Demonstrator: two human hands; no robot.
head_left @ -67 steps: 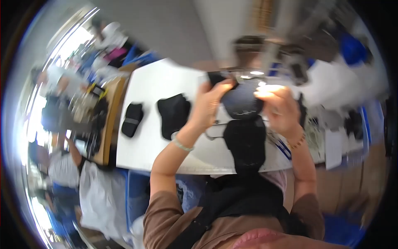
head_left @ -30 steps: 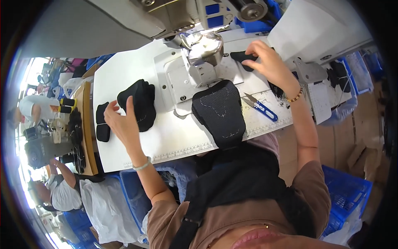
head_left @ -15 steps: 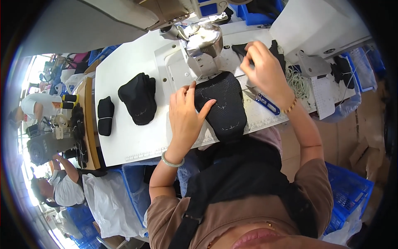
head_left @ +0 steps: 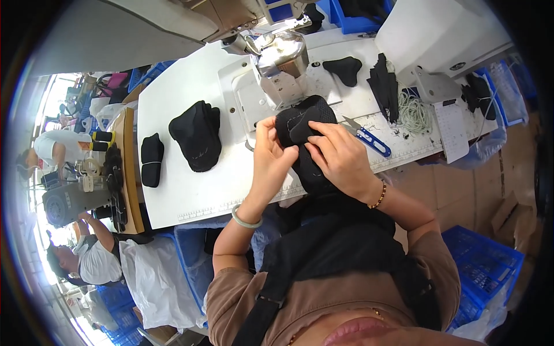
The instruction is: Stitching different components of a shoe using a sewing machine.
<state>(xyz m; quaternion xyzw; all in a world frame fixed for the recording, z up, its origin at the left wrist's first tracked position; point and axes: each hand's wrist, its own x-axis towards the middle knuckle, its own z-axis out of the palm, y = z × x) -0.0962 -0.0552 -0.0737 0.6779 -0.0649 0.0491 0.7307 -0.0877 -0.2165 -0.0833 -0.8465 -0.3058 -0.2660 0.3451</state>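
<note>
A black mesh fabric panel (head_left: 311, 176) with white marks lies at the table's front edge, below the sewing machine head (head_left: 284, 63). Over its upper part rests a smaller black fabric piece (head_left: 301, 128). My left hand (head_left: 272, 153) grips the panel's left edge, with thumb and fingertips closed on it. Fingers bent, my right hand (head_left: 341, 155) pinches the small piece against the panel; its exact edge is partly hidden. Just right of my right hand lie blue-handled thread snips (head_left: 374, 142), blades pointing to the panel.
On the left are a stack of black panels (head_left: 196, 138) and a tied black bundle (head_left: 152, 160). Small black pieces (head_left: 344, 70), black strips (head_left: 383, 89) and tangled pale cord (head_left: 414, 113) lie on the right. Blue crates (head_left: 482, 262) stand on the floor; a co-worker (head_left: 95, 259) sits left.
My right hand has come down and left from the small black pieces to the panel, bringing one piece onto it. My left hand has shifted slightly right and down along the panel.
</note>
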